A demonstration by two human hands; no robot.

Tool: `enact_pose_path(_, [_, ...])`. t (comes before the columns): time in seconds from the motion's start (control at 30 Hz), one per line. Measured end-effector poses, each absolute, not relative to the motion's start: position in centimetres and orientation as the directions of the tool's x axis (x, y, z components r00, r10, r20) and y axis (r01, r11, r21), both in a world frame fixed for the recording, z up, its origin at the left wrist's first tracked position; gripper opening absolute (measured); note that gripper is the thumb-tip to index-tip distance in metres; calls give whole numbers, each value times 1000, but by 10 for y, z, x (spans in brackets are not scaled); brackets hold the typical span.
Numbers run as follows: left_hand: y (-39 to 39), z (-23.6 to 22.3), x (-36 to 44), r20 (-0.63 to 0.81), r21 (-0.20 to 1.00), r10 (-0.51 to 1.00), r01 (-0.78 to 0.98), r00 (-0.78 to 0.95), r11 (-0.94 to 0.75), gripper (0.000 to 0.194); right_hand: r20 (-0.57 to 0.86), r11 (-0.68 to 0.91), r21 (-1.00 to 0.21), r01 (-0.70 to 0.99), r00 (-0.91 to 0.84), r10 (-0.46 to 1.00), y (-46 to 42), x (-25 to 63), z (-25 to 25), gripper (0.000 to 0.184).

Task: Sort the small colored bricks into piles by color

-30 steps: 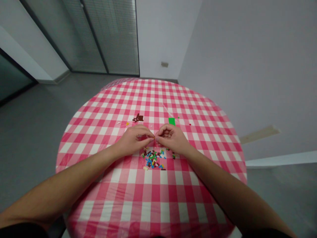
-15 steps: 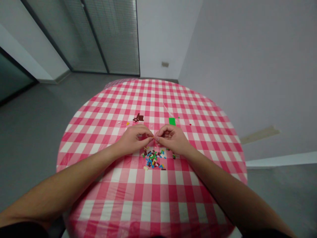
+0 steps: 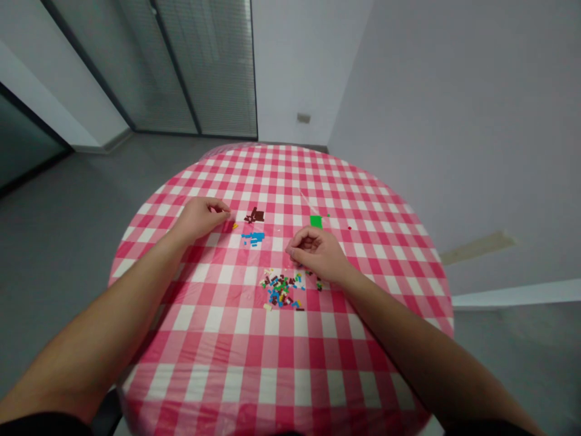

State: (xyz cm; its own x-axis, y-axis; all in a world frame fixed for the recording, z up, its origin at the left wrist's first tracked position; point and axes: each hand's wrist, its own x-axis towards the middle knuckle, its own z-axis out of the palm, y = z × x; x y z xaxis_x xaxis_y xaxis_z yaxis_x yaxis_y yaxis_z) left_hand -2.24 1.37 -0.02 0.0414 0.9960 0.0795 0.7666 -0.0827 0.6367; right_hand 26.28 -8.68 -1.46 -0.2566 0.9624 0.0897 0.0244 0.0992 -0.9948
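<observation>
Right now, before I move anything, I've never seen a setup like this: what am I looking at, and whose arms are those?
This picture comes from a camera worn on a person's head, looking forward and down at their own two bare arms. The left hand is near a group of small blue plastic bricks; the right hand is just above a mixed heap of tiny multicoloured plastic bricks. All lie on a pink-and-white checked tablecloth. I can see nothing held in either hand.
</observation>
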Motion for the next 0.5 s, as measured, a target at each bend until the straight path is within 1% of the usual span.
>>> enact_pose_path(0.23, [18,-12,-23,4,652,992,752,125,-98,22,77,87,-996,26,-249,965,-87,264,-12,17])
enact_pose_path(0.33, [21,-17,-25,-2,647,990,755,139,-104,23,76,88,-995,37,-248,966,-87,264,-12,17])
enact_pose_path(0.5, [23,-17,-27,-11,630,989,769,145,-106,24,94,132,-983,128,-267,959,-86,264,-12,16])
